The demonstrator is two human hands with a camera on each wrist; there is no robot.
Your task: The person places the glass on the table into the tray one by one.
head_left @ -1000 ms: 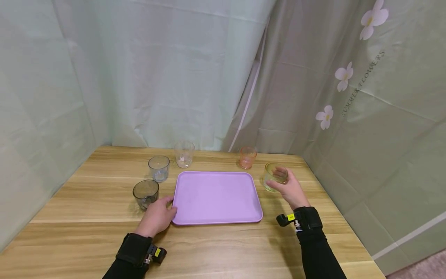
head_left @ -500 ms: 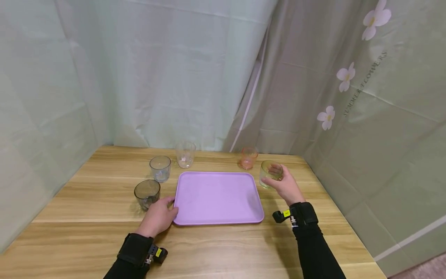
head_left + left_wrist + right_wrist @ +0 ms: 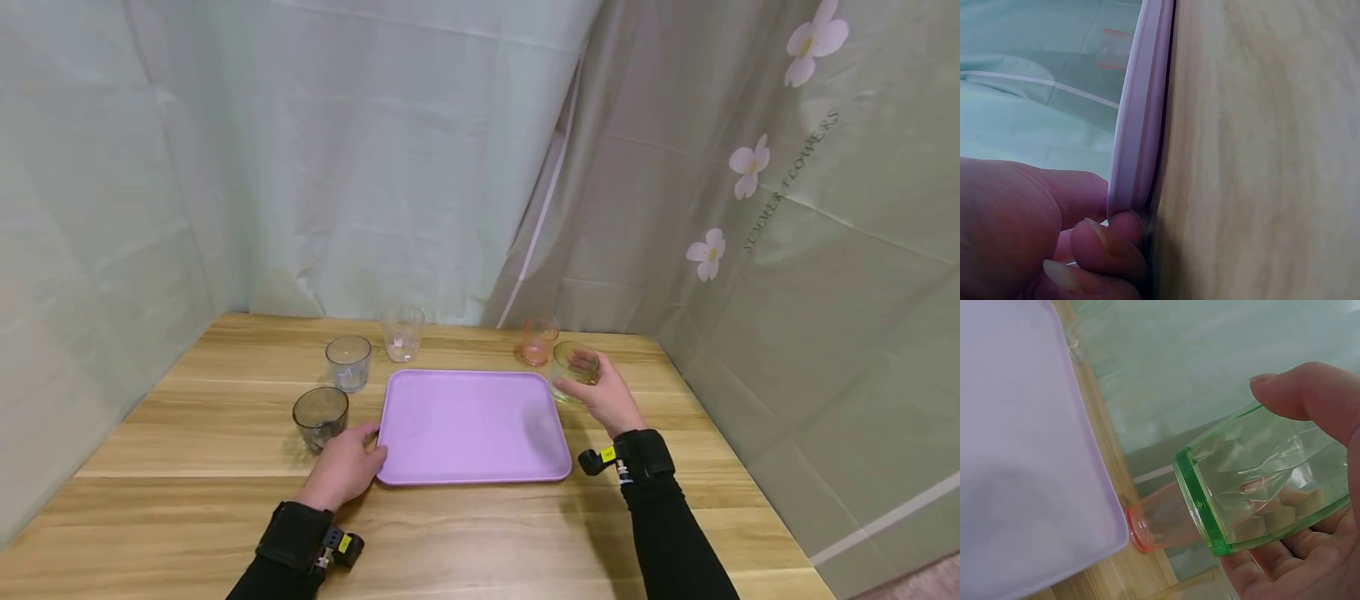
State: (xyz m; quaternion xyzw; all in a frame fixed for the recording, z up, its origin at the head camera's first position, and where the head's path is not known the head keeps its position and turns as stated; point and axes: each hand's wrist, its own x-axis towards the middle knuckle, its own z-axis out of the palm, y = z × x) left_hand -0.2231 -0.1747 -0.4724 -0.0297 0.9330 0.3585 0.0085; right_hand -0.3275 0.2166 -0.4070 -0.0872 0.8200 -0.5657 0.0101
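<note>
A purple tray [image 3: 474,427] lies flat on the table. At its left edge my left hand [image 3: 343,468] pinches the rim, thumb on one side and curled fingertips [image 3: 1102,244] against the other in the left wrist view. My right hand [image 3: 606,398] grips a green-tinted glass [image 3: 1266,481] round its side, with the thumb across from the fingers. In the head view this glass overlaps the tray's far right corner. Close beyond it stands an orange-pink glass [image 3: 536,346]. Near the left hand is a dark grey glass [image 3: 318,412].
A bluish clear glass [image 3: 348,367] and a taller clear glass [image 3: 402,337] stand behind the tray on the left. The wooden table [image 3: 187,433] meets pale curtains [image 3: 390,167] at the back and both sides.
My right hand has carried the green glass leftward and slightly away from me, from beside the tray to its far right corner. The left hand has stayed at the tray's left edge.
</note>
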